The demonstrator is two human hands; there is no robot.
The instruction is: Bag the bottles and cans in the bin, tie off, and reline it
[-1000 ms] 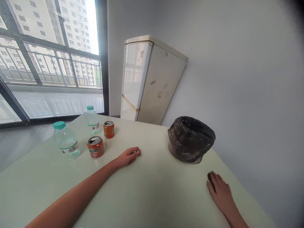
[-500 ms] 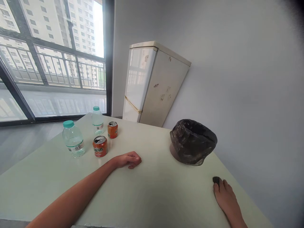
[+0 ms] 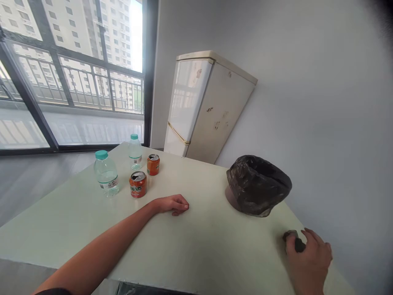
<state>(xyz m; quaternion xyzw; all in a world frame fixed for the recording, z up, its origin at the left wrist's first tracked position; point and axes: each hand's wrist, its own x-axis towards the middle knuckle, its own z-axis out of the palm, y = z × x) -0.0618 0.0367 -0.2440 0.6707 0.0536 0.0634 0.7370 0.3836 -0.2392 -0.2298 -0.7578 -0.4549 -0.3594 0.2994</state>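
My left hand (image 3: 174, 204) rests on the white table in a loose fist, its forearm lying across the tabletop. No object shows in it. Beyond it stand two orange drink cans, a nearer can (image 3: 138, 185) and a farther can (image 3: 153, 164), with their tops opened. At the right edge, my right hand (image 3: 311, 256) curls its thumb and fingers around a small dark object (image 3: 300, 245). A greyish-brown piece (image 3: 290, 234) shows just past the thumb; I cannot tell whether it is part of the same object. A bin lined with a black plastic bag (image 3: 260, 186) stands farther back.
Two clear bottles with green caps, a nearer bottle (image 3: 106, 176) and a farther bottle (image 3: 135, 153), stand left of the cans. Behind the table (image 3: 196, 241) are a worn white refrigerator (image 3: 211, 106), a grey wall on the right and balcony windows on the left.
My right hand has gone from lying flat over the dark object to curling around it, with more of the object showing. The view has shifted slightly; my left hand remains resting.
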